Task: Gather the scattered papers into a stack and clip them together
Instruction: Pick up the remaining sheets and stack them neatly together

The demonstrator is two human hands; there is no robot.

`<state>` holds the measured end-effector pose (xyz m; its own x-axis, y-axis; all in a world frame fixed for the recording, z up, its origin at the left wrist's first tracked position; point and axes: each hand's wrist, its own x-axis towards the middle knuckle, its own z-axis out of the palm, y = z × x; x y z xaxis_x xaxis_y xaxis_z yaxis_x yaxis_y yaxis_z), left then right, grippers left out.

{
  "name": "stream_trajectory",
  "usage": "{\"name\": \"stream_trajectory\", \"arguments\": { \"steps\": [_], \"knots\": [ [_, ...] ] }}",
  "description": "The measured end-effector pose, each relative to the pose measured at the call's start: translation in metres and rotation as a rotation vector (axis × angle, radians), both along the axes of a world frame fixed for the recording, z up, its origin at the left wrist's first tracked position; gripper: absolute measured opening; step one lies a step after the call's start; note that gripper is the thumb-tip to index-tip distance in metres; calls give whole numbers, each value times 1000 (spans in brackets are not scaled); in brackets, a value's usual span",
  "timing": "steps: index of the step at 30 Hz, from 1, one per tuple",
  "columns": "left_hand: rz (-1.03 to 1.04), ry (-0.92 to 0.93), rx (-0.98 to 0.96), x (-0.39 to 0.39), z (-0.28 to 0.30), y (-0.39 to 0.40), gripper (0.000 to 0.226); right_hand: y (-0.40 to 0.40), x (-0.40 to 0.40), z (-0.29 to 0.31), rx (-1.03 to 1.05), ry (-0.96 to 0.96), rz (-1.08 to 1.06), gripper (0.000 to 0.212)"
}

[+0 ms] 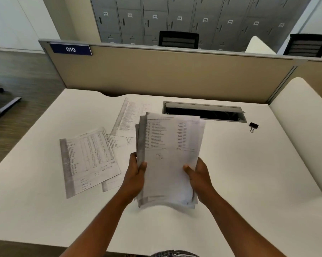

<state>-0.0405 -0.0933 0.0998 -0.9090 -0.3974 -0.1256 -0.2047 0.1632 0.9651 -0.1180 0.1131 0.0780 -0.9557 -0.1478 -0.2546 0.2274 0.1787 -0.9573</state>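
Nearest the camera, the left hand [136,175] and the right hand [198,178] hold a partial stack of papers [170,156] just above the bench [230,182]. Each grip is closed on a long side of the stack, thumb on the top sheet and the other fingers hidden underneath. The sheets are fanned, with grey margins stepping out on the left and ragged corners at the bottom, so the stack is not yet square.

The step in hand looks like gathering, and it is best done by loosening both grips slightly and tapping the bottom edge on the bench until the sheets drop level, then tapping 1 long side too. A tight grip would lock in the offset.

Further left, at least 2 loose sheets lie flat: a large printed sheet [87,162] overlapping a lower sheet [110,184]. Beyond them, a third sheet [127,117] sits partly behind the held stack. These probably need picking up 1 at a time, held stack laid on top or slid under, keeping the print facing the same way.

Far right, the black binder clip [253,126] waits well apart, near the cable tray [204,108].
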Motion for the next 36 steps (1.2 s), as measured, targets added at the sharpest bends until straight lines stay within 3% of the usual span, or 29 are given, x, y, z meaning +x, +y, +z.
{"name": "stream_trajectory", "arguments": {
  "steps": [7, 11, 15, 21, 28, 33, 36],
  "knots": [
    [6, 254, -152, -9, 46, 1, 42, 4, -4, 44, -67, 323, -13, 55],
    [67, 308, -167, -10, 44, 10, 25, 0, -1, 41, -74, 310, 1, 65],
    [128, 341, -177, -13, 43, 11, 19, -13, -2, 42, -18, 349, -77, 46],
    [111, 341, -164, -11, 42, 7, 30, -9, -2, 38, -62, 301, -22, 61],
    [113, 355, -117, -7, 40, 10, 26, -10, -2, 39, -57, 404, -141, 38],
    [88, 377, -160, 1, 36, 9, 26, 6, 6, 37, -38, 438, -60, 64],
    [62, 360, -169, -1, 33, 14, 22, 0, 5, 32, -3, 390, -69, 50]
  ]
}}
